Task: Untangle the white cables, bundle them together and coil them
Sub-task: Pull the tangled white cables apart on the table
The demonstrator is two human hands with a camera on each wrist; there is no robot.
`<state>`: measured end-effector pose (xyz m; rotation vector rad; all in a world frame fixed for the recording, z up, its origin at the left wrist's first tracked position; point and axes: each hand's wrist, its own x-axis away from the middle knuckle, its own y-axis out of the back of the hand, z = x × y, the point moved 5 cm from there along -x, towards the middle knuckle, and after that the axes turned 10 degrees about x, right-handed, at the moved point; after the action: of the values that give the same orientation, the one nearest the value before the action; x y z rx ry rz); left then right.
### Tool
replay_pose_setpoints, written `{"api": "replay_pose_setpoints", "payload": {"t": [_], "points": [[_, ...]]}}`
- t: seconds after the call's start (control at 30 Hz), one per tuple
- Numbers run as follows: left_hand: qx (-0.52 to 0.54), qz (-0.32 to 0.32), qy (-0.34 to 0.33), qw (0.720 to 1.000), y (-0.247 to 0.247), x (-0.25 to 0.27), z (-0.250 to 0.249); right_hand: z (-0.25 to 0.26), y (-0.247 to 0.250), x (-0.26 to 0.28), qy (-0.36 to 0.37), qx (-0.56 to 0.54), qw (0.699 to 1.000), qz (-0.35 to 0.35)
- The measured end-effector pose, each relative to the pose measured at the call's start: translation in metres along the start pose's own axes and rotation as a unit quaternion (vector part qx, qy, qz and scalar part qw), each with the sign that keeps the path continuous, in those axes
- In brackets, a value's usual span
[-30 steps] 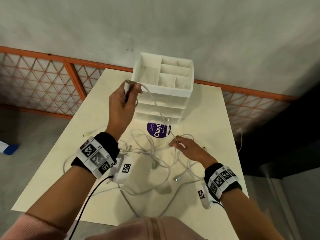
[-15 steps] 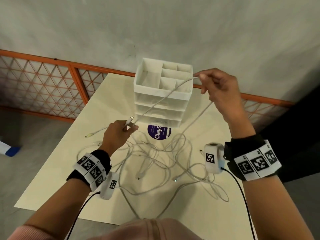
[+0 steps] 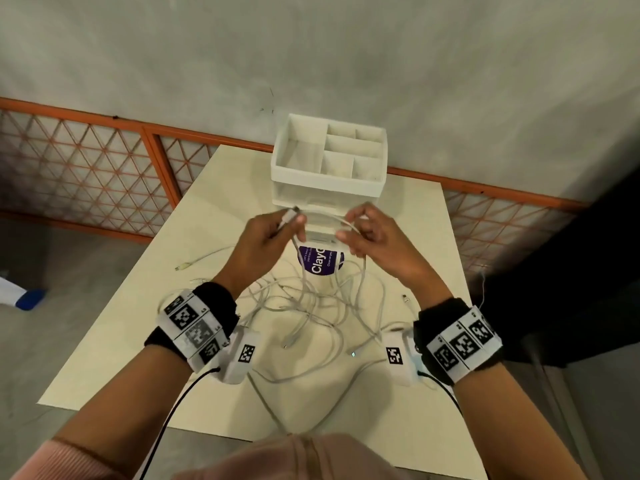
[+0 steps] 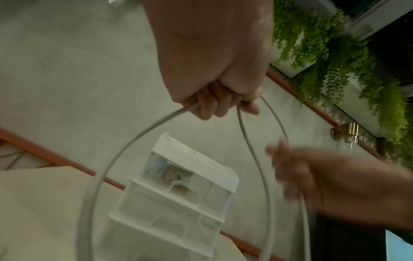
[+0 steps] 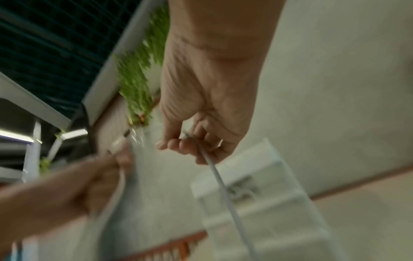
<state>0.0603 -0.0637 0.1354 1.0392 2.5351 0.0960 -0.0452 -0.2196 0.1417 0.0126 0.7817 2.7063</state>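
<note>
A tangle of white cables lies on the cream table in front of me. Both hands are raised over it, close together before the white drawer organiser. My left hand grips one white cable near its plug, fingers curled round it. My right hand pinches the same cable a short way along. A short span runs between the hands, and loops hang down into the pile.
A purple round sticker lies under the hands at the organiser's foot. A loose cable end lies at the table's left, a small plug at the right. An orange lattice rail and a grey wall stand behind.
My right hand has come down from high at the right to meet the left. The left hand has risen from the table with the plug end. The cable span between them has shortened.
</note>
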Motion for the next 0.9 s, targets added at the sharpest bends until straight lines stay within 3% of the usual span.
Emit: {"api": "replay_pose_setpoints", "payload": {"t": [0.1, 0.2, 0.27, 0.33, 0.43, 0.57, 0.73, 0.9], "points": [[0.024, -0.098, -0.049, 0.994, 0.025, -0.002, -0.016, -0.078, -0.028, 0.013, -0.071, 0.088, 0.989, 0.099], [0.021, -0.147, -0.054, 0.987, 0.042, -0.006, -0.024, -0.139, -0.053, 0.036, -0.136, 0.228, 0.947, 0.184], [-0.008, -0.140, -0.052, 0.989, 0.049, -0.005, -0.018, -0.151, -0.051, 0.044, -0.169, 0.245, 0.944, 0.138], [-0.058, -0.105, -0.032, 0.992, 0.047, 0.001, -0.004, -0.145, -0.038, 0.043, -0.171, 0.188, 0.966, 0.052], [-0.118, -0.053, 0.013, 0.992, 0.043, 0.013, 0.022, -0.114, -0.008, 0.028, -0.110, 0.131, 0.982, -0.075], [-0.190, -0.030, 0.059, 0.980, 0.045, 0.024, 0.043, -0.075, 0.032, 0.017, -0.054, 0.137, 0.966, -0.214], [-0.216, -0.037, 0.094, 0.971, 0.053, 0.028, 0.052, -0.066, 0.051, 0.017, -0.024, 0.183, 0.944, -0.275], [-0.224, -0.016, 0.127, 0.966, 0.045, 0.029, 0.057, -0.073, 0.037, 0.008, -0.036, 0.232, 0.956, -0.178]]}}
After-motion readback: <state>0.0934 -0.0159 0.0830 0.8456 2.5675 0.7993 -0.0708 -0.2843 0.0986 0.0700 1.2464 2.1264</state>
